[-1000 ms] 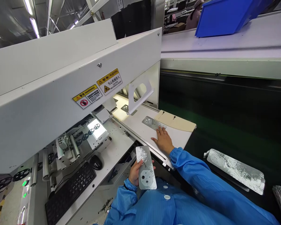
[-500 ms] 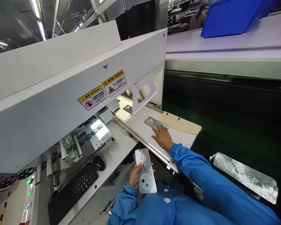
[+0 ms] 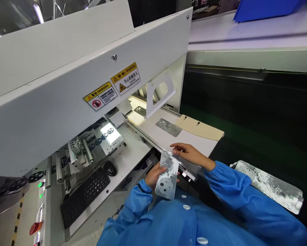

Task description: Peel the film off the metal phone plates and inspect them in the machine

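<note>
My left hand grips a silvery phone back panel in front of my body. The panel is tilted, its round camera area with several holes toward me, and its surface is mottled and shiny. At its upper right corner, the thumb and fingers of my right hand close on the edge; the exact grip is partly hidden. A second phone back panel lies flat on the white conveyor belt, beyond my right hand. Further in, another panel rests on the lit part under the machine.
A white machine cover with warning labels overhangs the left side. The keyboard and mouse sit on its shelf. A cream guide plate borders the belt. Another shiny panel lies at right; a blue bin stands behind.
My right hand has left the panel on the belt and come back to the held panel's upper corner. My left hand has raised that panel slightly. The camera view has tilted down.
</note>
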Available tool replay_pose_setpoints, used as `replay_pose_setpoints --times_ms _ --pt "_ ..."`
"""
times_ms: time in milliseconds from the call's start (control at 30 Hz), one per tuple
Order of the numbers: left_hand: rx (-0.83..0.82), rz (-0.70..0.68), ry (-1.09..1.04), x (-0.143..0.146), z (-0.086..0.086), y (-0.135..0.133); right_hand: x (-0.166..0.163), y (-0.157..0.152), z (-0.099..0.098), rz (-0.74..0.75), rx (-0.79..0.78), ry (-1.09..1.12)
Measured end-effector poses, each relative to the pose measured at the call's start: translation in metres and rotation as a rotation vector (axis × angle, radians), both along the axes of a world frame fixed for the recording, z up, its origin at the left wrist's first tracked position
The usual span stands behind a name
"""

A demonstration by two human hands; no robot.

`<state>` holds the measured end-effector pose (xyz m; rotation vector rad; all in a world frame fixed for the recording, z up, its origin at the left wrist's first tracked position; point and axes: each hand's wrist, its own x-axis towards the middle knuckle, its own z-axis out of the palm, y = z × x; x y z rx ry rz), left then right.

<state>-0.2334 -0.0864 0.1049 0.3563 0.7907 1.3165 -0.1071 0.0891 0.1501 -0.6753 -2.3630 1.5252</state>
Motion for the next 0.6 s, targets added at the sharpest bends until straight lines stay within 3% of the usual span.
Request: replay_pose_setpoints --times_ms 100,200,333,400,500,600 --pt "0.014 -0.105 0.053 0.006 0.01 0.012 0.012 -0.01 0.014 0.121 -0.151 0.062" --pt "0.007 -0.134 0.019 0.003 0.009 0.021 0.027 -0.012 0.014 -0.015 -0.25 0.108" --pt "-0.058 0.087 0.004 -0.006 0.003 0.03 0.047 -0.016 0.006 -0.364 -0.42 0.209" --pt "0.004 0.206 0.058 0.001 0.002 0.027 0.051 -0.026 0.003 -0.488 -0.489 0.268" --pt "0.149 0.292 0.181 0.03 0.006 0.017 0.048 -0.05 -0.003 -0.556 -0.563 0.305" --pt "0.359 0.421 0.172 0.057 0.008 0.014 0.046 -0.075 -0.021 -0.505 -0.688 0.211"
